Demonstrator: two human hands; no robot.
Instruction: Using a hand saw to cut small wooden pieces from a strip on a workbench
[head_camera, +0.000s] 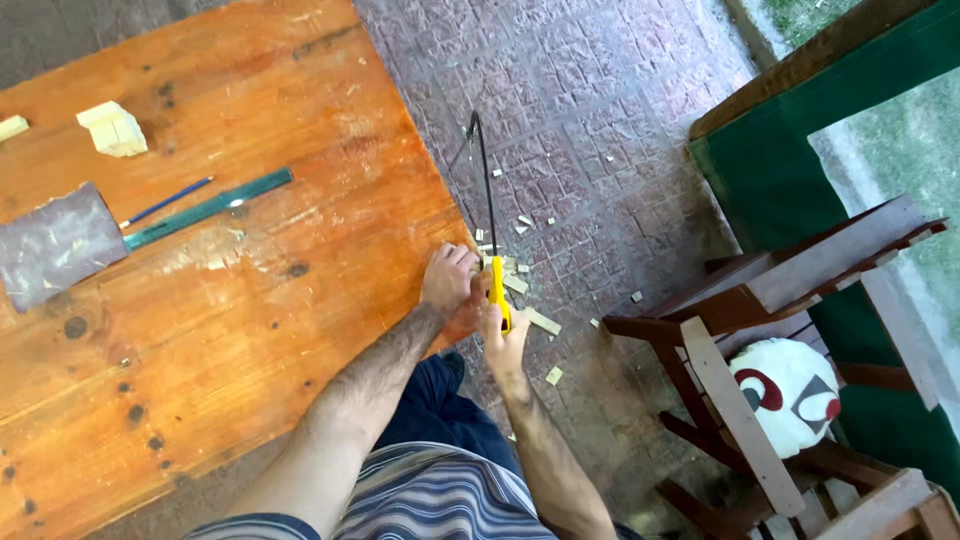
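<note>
My right hand (503, 340) grips the yellow handle of a small hacksaw (485, 205), whose black frame and blade reach away from me past the table's corner. My left hand (447, 280) presses down at the near right corner of the orange wooden table (250, 300), fingers curled over something at the edge. What it holds down is hidden by the fingers; a pale bit of wood (490, 262) shows beside the blade.
Several pale wood offcuts (540, 320) litter the paved floor under the saw. On the table lie a green ruler (208, 208), a blue pencil (165, 202), a grey sheet of sandpaper (55, 245) and pale wood blocks (113, 129). A wooden chair with a round cushion (790, 390) stands at right.
</note>
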